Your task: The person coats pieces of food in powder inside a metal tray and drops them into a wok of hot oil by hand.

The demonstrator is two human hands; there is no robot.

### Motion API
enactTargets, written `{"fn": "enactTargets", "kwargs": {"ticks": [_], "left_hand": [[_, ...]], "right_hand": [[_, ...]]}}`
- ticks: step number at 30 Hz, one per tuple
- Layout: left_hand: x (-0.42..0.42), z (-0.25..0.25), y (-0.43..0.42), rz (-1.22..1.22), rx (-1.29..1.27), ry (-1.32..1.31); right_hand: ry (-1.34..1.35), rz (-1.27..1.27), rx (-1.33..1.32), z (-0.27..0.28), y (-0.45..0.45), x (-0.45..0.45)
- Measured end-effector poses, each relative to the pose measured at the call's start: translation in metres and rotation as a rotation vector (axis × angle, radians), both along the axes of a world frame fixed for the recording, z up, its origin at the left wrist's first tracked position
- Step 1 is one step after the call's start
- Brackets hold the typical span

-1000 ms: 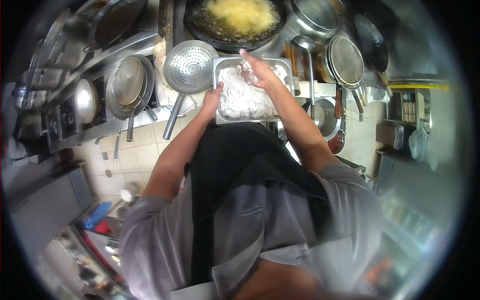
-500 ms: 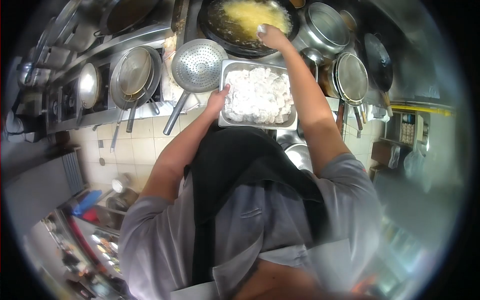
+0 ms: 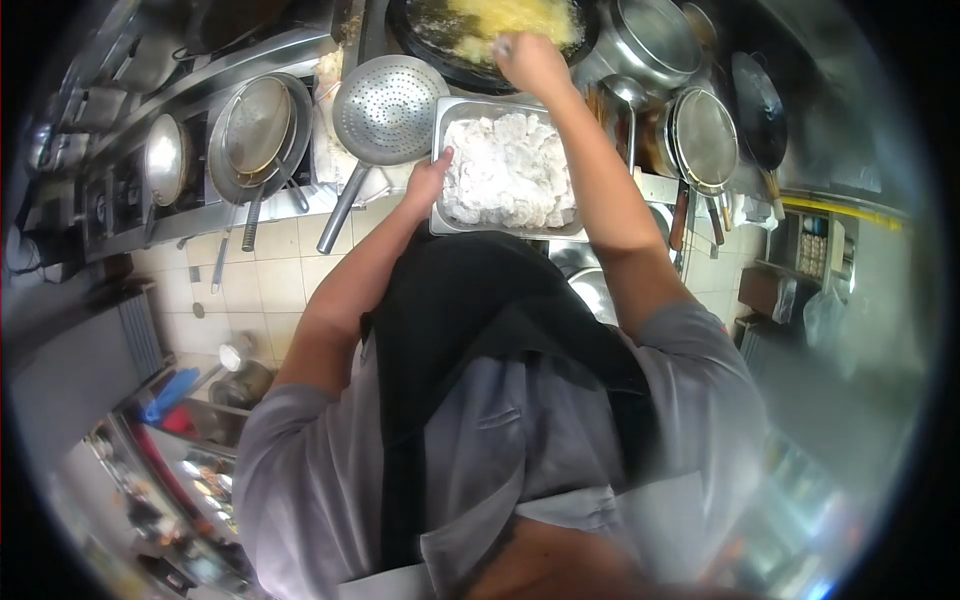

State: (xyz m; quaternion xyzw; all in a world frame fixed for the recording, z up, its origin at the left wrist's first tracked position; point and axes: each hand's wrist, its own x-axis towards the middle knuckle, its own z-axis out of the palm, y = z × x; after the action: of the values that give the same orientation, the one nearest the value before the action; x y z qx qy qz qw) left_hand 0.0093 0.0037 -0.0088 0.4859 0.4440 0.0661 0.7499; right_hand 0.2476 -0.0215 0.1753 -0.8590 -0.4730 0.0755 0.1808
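A rectangular metal tray (image 3: 437, 205) holds a heap of white, flour-coated pieces (image 3: 507, 170). My left hand (image 3: 428, 183) grips the tray's left wall, thumb over the rim. Beyond the tray, my right hand (image 3: 532, 65) is over the near edge of a dark wok (image 3: 410, 42), its fingers pinched round a small whitish piece (image 3: 503, 46). Yellow food (image 3: 515, 20) bubbles in oil in the wok. Left of the tray lies a perforated ladle (image 3: 390, 108), its handle toward me.
Round strainers (image 3: 260, 128) rest on the stove at left. Right of the wok are a metal pot (image 3: 655, 40), a ladle (image 3: 625, 92), another strainer (image 3: 706, 138) and a dark pan (image 3: 760, 110). Tiled floor (image 3: 275, 270) shows below the stove.
My right hand has gone from above the tray to the wok, and its fingers have closed. Over the last half second it has shifted slightly left. My left hand still holds the tray.
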Motion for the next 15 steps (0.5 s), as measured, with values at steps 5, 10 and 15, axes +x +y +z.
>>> {"fn": "enactTargets", "kwargs": {"ticks": [5,10,15], "left_hand": [[0.001,0.017,0.000,-0.014,0.082,0.084],[0.000,0.032,-0.002,-0.007,-0.027,0.028],[0.001,0.032,0.000,-0.050,0.041,0.087]], "right_hand": [[0.056,0.164,-0.567,-0.052,-0.090,-0.038],[0.073,0.031,-0.414,-0.079,-0.136,-0.083],[0.453,-0.057,0.042,-0.086,-0.156,-0.061]]}}
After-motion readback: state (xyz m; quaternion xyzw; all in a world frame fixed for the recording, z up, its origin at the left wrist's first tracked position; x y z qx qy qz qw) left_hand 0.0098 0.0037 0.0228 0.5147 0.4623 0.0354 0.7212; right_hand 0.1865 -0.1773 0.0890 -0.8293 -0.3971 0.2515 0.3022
